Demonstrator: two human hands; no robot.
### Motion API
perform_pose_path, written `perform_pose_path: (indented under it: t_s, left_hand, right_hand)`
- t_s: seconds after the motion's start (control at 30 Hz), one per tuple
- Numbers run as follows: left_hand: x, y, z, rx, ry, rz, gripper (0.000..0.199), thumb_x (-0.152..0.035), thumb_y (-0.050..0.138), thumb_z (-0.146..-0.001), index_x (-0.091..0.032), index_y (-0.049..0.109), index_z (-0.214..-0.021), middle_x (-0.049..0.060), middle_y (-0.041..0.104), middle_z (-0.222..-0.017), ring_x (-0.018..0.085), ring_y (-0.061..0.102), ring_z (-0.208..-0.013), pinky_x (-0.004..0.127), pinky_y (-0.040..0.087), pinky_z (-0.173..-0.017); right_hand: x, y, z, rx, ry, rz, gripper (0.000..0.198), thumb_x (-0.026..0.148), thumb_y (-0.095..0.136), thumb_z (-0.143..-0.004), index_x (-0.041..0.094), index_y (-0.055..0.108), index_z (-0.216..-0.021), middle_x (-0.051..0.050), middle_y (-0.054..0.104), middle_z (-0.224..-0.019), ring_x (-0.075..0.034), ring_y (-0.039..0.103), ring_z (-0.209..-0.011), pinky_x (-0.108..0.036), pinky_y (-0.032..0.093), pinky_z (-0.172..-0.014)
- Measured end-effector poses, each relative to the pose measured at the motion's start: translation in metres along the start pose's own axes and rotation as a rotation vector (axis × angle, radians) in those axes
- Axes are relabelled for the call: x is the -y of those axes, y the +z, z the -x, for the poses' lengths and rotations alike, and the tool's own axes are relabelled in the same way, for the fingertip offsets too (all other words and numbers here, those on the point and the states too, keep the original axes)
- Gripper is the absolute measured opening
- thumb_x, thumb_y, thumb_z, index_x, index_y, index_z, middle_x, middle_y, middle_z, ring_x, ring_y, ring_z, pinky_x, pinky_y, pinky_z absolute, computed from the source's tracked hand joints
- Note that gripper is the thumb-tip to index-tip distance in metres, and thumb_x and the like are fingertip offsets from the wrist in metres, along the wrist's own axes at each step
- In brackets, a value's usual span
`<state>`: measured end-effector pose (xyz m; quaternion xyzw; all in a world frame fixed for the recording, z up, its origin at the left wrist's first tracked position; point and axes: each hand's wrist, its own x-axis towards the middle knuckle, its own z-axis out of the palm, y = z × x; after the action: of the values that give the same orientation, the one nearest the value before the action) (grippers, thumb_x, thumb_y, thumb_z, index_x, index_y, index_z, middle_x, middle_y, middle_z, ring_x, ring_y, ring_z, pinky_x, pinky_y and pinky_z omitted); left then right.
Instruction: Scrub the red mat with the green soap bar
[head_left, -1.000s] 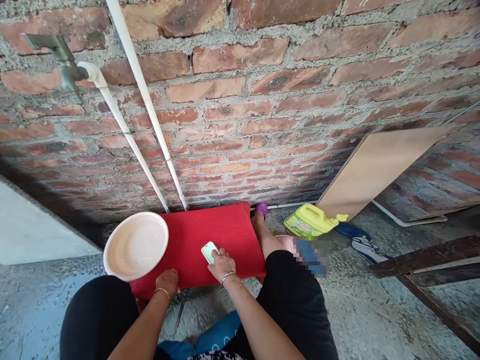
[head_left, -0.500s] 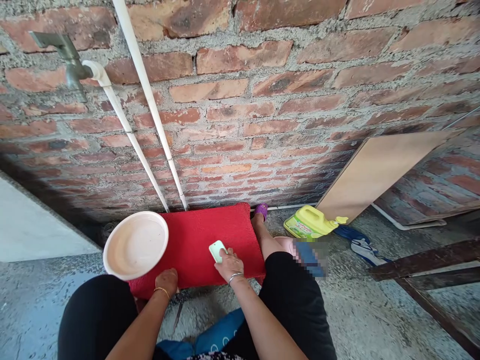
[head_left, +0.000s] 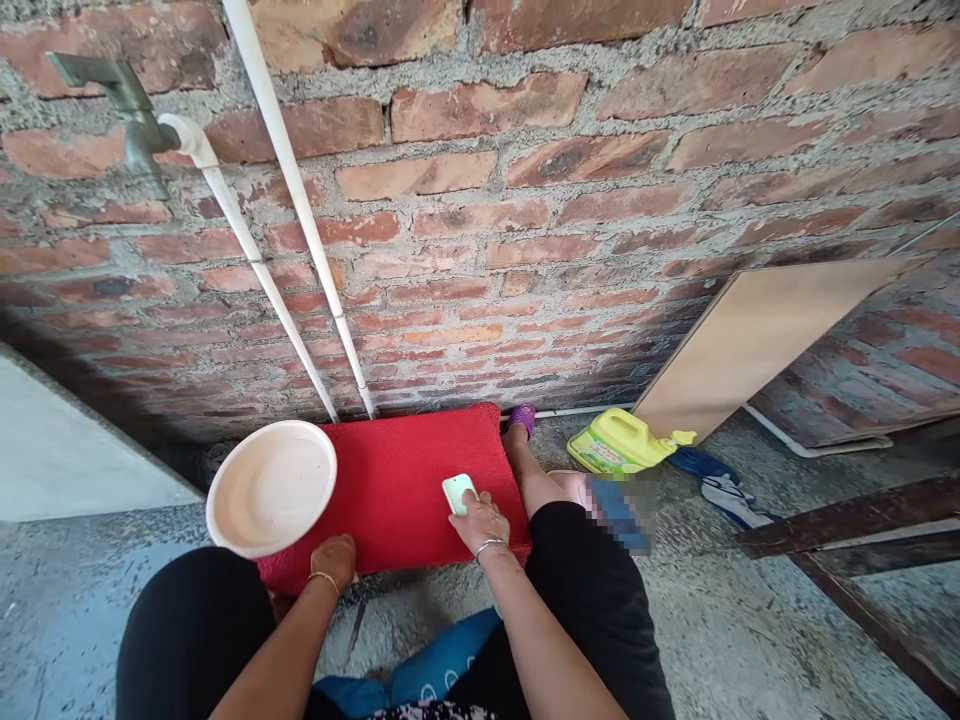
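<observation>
A red mat (head_left: 412, 470) lies spread over a low, bench-like support before me. My right hand (head_left: 480, 520) is closed over a pale green scrub brush (head_left: 458, 491), pressed flat on the mat's right half; the underside of the brush is hidden. At the mat's near left edge, my left hand (head_left: 334, 560) is curled, gripping the edge, with its fingertips out of sight. Just beyond that hand, a pale pink basin (head_left: 281, 485) rests over the mat's left end, a little wet inside.
A tap (head_left: 135, 125) and white pipes (head_left: 315, 235) run along the brick wall. To the right stand a yellow jug (head_left: 619, 440), a leaning board (head_left: 765, 340) and a dark wooden frame (head_left: 855, 525). A purple slipper (head_left: 523, 420) sits beside the mat.
My right hand has slid the scrub brush a short way to the right across the mat. My left hand stays at the near edge. The basin has not moved.
</observation>
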<state>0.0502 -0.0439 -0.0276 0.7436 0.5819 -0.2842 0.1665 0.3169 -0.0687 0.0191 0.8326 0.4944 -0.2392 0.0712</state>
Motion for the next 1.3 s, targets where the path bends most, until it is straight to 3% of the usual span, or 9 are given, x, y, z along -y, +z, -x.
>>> perform_pose_path:
  t_s: [0.17, 0.23, 0.47, 0.53, 0.7, 0.8, 1.1, 1.2, 1.3]
  left_hand:
    - [0.000, 0.000, 0.001, -0.004, -0.006, -0.004, 0.046, -0.017, 0.070, -0.067, -0.009, 0.063, -0.113, 0.017, 0.069, -0.114, 0.023, 0.064, -0.110, 0.031, 0.049, -0.093]
    - [0.000, -0.001, 0.001, 0.003, -0.008, -0.002, 0.047, -0.017, 0.070, -0.068, -0.009, 0.063, -0.113, 0.017, 0.069, -0.115, 0.023, 0.063, -0.110, 0.031, 0.049, -0.093]
    - [-0.001, -0.004, 0.002, 0.019, -0.009, 0.010, 0.046, -0.015, 0.068, -0.067, -0.009, 0.063, -0.113, 0.018, 0.069, -0.114, 0.025, 0.064, -0.110, 0.033, 0.050, -0.092]
    - [-0.001, -0.003, 0.002, 0.018, -0.003, 0.010, 0.046, -0.014, 0.067, -0.068, -0.009, 0.063, -0.113, 0.018, 0.068, -0.115, 0.025, 0.063, -0.111, 0.033, 0.050, -0.093]
    - [-0.001, -0.003, 0.003, 0.020, -0.010, 0.006, 0.048, -0.018, 0.069, -0.068, -0.008, 0.062, -0.114, 0.018, 0.068, -0.116, 0.024, 0.062, -0.112, 0.033, 0.049, -0.093]
    - [-0.001, -0.005, 0.004, 0.026, -0.015, 0.008, 0.048, -0.018, 0.069, -0.068, -0.010, 0.061, -0.115, 0.017, 0.068, -0.116, 0.023, 0.062, -0.112, 0.031, 0.048, -0.094]
    - [-0.001, -0.003, 0.000, 0.045, -0.018, 0.005, 0.050, -0.016, 0.069, -0.067, -0.008, 0.060, -0.116, 0.018, 0.067, -0.116, 0.025, 0.062, -0.112, 0.033, 0.048, -0.094]
    - [-0.001, -0.004, 0.001, 0.038, -0.030, 0.016, 0.051, -0.017, 0.070, -0.066, -0.010, 0.061, -0.116, 0.017, 0.067, -0.116, 0.025, 0.062, -0.112, 0.032, 0.048, -0.093]
    - [-0.002, -0.006, 0.003, 0.036, -0.030, 0.024, 0.052, -0.017, 0.071, -0.065, -0.011, 0.061, -0.116, 0.017, 0.067, -0.117, 0.025, 0.062, -0.112, 0.032, 0.048, -0.093]
  right_hand:
    - [0.035, 0.022, 0.008, 0.061, -0.222, -0.008, 0.059, 0.037, 0.067, -0.073, 0.030, 0.050, -0.128, -0.014, 0.050, -0.131, -0.028, 0.058, -0.110, -0.033, 0.046, -0.079]
    - [0.031, 0.020, 0.006, 0.047, -0.204, -0.017, 0.055, 0.037, 0.066, -0.074, 0.029, 0.051, -0.127, -0.014, 0.050, -0.132, -0.027, 0.058, -0.112, -0.033, 0.045, -0.081]
    - [-0.019, -0.011, -0.006, -0.043, 0.103, -0.085, 0.043, 0.043, 0.055, -0.085, 0.022, 0.056, -0.122, -0.014, 0.057, -0.114, -0.026, 0.061, -0.100, -0.035, 0.046, -0.081]
    - [-0.013, -0.009, -0.004, -0.048, 0.074, -0.077, 0.043, 0.043, 0.055, -0.085, 0.023, 0.056, -0.122, -0.012, 0.058, -0.113, -0.025, 0.061, -0.098, -0.034, 0.046, -0.080]
    - [0.039, 0.018, 0.010, -0.053, -0.191, -0.028, 0.042, 0.040, 0.060, -0.081, 0.024, 0.057, -0.119, -0.012, 0.055, -0.120, -0.025, 0.058, -0.109, -0.032, 0.045, -0.083]
    - [0.058, 0.025, 0.014, -0.038, -0.273, -0.025, 0.041, 0.037, 0.060, -0.080, 0.024, 0.058, -0.119, -0.013, 0.054, -0.122, -0.025, 0.057, -0.110, -0.033, 0.044, -0.084]
    - [0.001, -0.009, -0.004, -0.046, 0.048, -0.016, 0.044, 0.041, 0.055, -0.085, 0.022, 0.055, -0.123, -0.015, 0.056, -0.117, -0.024, 0.059, -0.107, -0.032, 0.045, -0.081]
    - [0.006, -0.008, 0.000, -0.055, 0.013, -0.018, 0.044, 0.041, 0.055, -0.084, 0.021, 0.056, -0.123, -0.015, 0.056, -0.117, -0.025, 0.059, -0.108, -0.031, 0.045, -0.082]
    - [0.030, 0.006, 0.011, -0.049, -0.146, -0.010, 0.040, 0.039, 0.057, -0.082, 0.023, 0.058, -0.119, -0.014, 0.056, -0.119, -0.025, 0.058, -0.109, -0.032, 0.044, -0.083]
